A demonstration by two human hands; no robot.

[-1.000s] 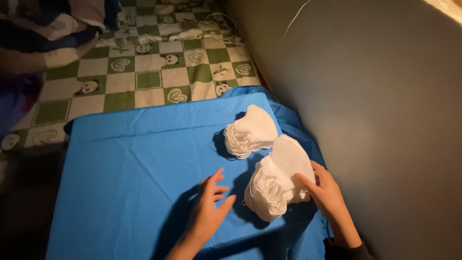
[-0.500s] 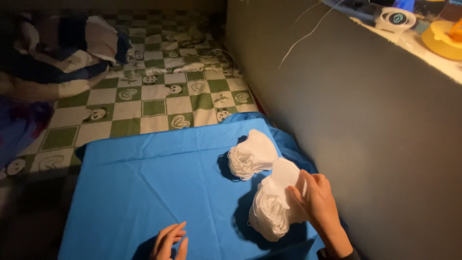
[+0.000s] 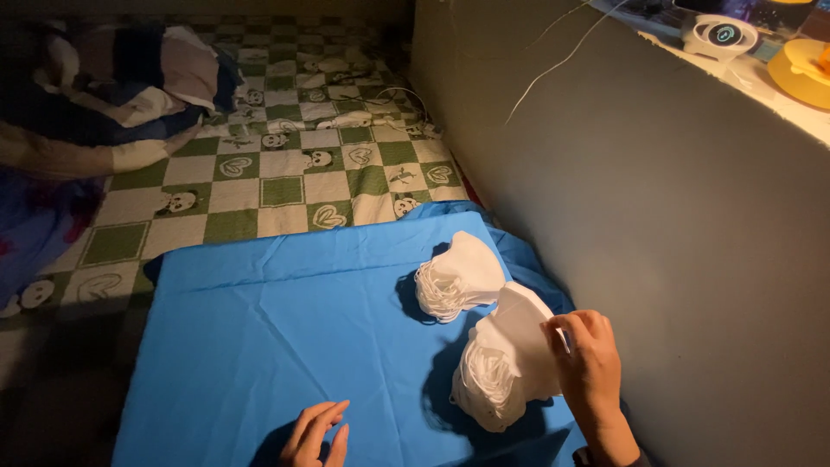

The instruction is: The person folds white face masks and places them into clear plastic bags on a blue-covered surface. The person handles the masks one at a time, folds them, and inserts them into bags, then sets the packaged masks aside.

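Note:
Two stacks of white folded face masks lie on a blue cloth. My right hand grips the top of the near stack, fingers curled over its upper edge. The far stack lies just beyond, touching the near one. At the bottom edge of the view, my left hand rests on the blue cloth with fingers apart and nothing in it, well left of the masks.
A green-and-white checked sheet with small animal prints spreads beyond the cloth. Bunched bedding lies at the far left. A grey wall runs along the right. Above it sit a thin white cable, a small round device and a yellow dish.
My left hand has pulled back from beside the near stack toward the bottom edge. My right hand has shifted up onto the stack's top. The view has tilted upward.

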